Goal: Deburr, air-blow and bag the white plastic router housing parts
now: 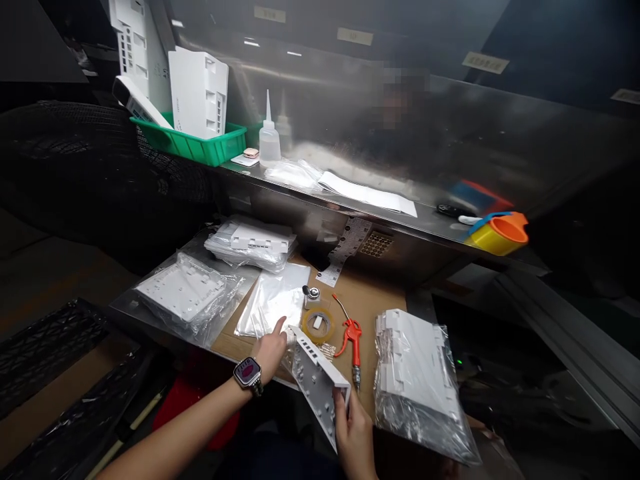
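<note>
My right hand [354, 433] grips the lower end of a white plastic housing panel [317, 383], thumb on its inner face. The panel is held tilted, with a row of rectangular slots along its edge and small posts inside. My left hand [273, 350], with a watch on the wrist, is by the panel's far corner, index finger stretched out over a stack of clear plastic bags [277, 297]. A small white patch shows at its fingers; I cannot make out what it is. Beyond the panel lie a tape roll [319, 325] and a red air blow gun [353, 340].
Bagged white panels lie at the right [420, 367] and left [183, 290], with another bagged stack [253, 243] behind. The shelf [350, 207] above holds a green bin [200, 147], a squeeze bottle [270, 143] and yellow-orange tape rolls [497, 233]. A fan [100, 153] stands left.
</note>
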`<state>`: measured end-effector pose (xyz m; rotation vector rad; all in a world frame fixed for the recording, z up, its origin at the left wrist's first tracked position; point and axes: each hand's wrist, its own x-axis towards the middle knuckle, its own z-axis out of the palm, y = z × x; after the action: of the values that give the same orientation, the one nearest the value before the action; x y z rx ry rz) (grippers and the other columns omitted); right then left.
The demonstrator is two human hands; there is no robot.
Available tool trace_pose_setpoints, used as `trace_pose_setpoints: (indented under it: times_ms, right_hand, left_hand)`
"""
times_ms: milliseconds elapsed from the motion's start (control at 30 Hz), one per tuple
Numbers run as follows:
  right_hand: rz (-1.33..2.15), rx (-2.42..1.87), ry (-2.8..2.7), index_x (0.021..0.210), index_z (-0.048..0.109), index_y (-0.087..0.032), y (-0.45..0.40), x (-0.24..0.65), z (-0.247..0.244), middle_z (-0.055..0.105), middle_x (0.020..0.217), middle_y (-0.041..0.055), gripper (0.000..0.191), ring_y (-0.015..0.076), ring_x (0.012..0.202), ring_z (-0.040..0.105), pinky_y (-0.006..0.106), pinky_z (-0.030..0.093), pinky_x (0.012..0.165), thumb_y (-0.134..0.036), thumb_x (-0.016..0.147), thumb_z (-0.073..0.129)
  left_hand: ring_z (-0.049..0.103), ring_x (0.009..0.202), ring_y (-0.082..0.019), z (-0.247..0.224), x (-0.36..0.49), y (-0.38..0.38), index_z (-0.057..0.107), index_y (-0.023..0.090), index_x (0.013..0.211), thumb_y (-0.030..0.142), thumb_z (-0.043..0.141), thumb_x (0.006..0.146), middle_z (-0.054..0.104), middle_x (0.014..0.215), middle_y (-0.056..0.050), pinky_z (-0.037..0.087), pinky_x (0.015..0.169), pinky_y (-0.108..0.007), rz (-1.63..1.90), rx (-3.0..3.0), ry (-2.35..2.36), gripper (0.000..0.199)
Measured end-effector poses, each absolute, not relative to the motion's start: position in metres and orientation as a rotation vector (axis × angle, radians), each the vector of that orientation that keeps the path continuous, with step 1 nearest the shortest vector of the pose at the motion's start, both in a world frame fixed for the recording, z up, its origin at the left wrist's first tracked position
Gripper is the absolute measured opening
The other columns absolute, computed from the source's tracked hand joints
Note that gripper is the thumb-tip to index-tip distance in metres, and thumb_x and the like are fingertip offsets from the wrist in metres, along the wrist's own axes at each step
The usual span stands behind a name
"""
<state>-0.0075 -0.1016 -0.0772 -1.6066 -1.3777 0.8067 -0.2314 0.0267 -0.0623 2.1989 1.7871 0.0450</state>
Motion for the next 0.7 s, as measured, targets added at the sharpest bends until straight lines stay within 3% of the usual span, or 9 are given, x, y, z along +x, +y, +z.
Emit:
trace_pose_setpoints:
  times_ms: [100,167,267,533,700]
  right_hand:
    - [0.867,-1.502,-1.468,0.131,0.065,-0.023,-0.095,-0.009,-0.068,0.07,0.129,0.0159,0.04,0.0336,0.117,0.069,0.043,0.055,0.096,-0.045,0.101,0.051]
    - [0.882,-1.442,-1.517,0.134,0.065,-0.025,-0.091,-0.013,-0.06,0.07,0.131,0.0148,0.039,0.0338,0.118,0.069,0.044,0.056,0.098,-0.041,0.101,0.052]
    - [0.893,-1.371,-1.571,0.134,0.066,-0.025,-0.086,-0.017,-0.05,0.071,0.128,0.0143,0.039,0.0341,0.116,0.07,0.045,0.058,0.097,-0.039,0.1,0.054]
    - [0.607,-1.146,-1.883,0.144,0.057,-0.019,-0.074,0.004,-0.031,0.071,0.13,0.0142,0.043,0.0294,0.117,0.07,0.037,0.061,0.093,-0.023,0.102,0.047]
    - [0.532,-1.257,-1.737,0.138,0.061,-0.016,-0.078,0.014,-0.03,0.072,0.127,0.0164,0.041,0.0298,0.111,0.073,0.035,0.062,0.088,-0.028,0.103,0.046]
  left_hand:
    - [0.074,0.069,-0.03,-0.062,-0.238,0.025,0.074,0.009,0.092,-0.002,0.038,0.084,0.036,0.159,-0.029,0.06,0.059,-0.046,-0.102,2.211,1.868,0.039]
    - [0.075,0.07,-0.03,-0.061,-0.238,0.023,0.072,0.006,0.11,-0.001,0.038,0.085,0.028,0.161,-0.033,0.061,0.06,-0.047,-0.147,2.217,1.917,0.042]
    - [0.075,0.068,-0.028,-0.058,-0.237,0.024,0.056,0.002,0.138,-0.004,0.037,0.083,0.013,0.164,-0.036,0.061,0.059,-0.047,-0.164,2.222,1.957,0.058]
    - [0.074,0.084,-0.017,-0.036,-0.252,0.028,0.038,0.026,0.155,0.001,0.052,0.079,0.008,0.172,-0.009,0.061,0.072,-0.032,0.108,2.297,1.779,0.081]
    - [0.072,0.094,-0.019,-0.026,-0.223,0.01,0.027,0.026,0.159,-0.004,0.04,0.081,0.008,0.172,-0.008,0.06,0.08,-0.035,0.25,2.379,1.658,0.085]
